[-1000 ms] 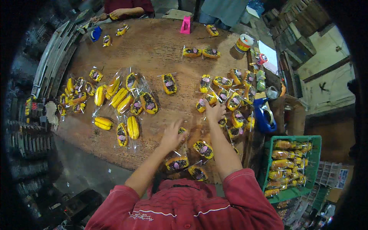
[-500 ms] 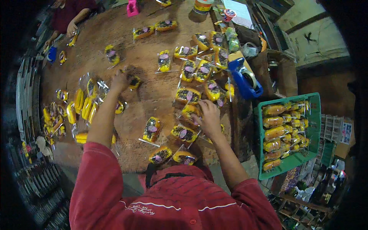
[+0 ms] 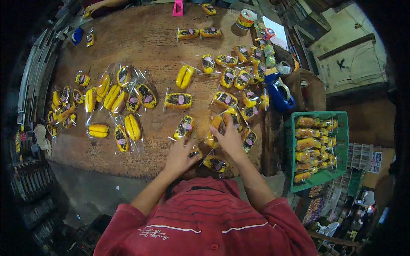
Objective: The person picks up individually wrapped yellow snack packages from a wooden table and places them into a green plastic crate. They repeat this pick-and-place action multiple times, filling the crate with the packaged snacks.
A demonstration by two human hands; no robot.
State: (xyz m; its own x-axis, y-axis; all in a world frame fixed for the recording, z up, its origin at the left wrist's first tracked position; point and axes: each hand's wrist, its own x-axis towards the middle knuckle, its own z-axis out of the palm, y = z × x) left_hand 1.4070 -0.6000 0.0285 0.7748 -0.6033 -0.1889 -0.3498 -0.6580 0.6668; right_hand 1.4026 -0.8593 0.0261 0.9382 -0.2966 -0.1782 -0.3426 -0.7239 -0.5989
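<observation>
Your left hand (image 3: 177, 158) has come back from the upper left part of the table (image 3: 136, 47) to the lower middle of the frame, close to your red shirt (image 3: 205, 209). Your right hand (image 3: 232, 141) stays right of the middle, among the wrapped buns.

Your left fingers are a little apart and bent over a small wrapped bun (image 3: 195, 152). Your hand hides part of it, so it can't be told if you pinch it. Just above that hand lies a dark-topped bun with a pink label (image 3: 185, 126).

Your right thumb and fingers are spread. Your thumb is by a brown-sided bun (image 3: 218, 124), and your fingertips are at a yellow-edged bun (image 3: 233, 114). You can't tell from here if they grip. Below, between your arms, lies another dark-topped bun (image 3: 215, 163).

Plain yellow buns (image 3: 112, 97) and more dark-topped ones sit on the left side. A blue tape dispenser (image 3: 279, 94) stands at the right edge of the table. At the lower right, a green crate (image 3: 294, 181) holds many wrapped buns. Another person's arm (image 3: 104, 5) shows at the upper left.
</observation>
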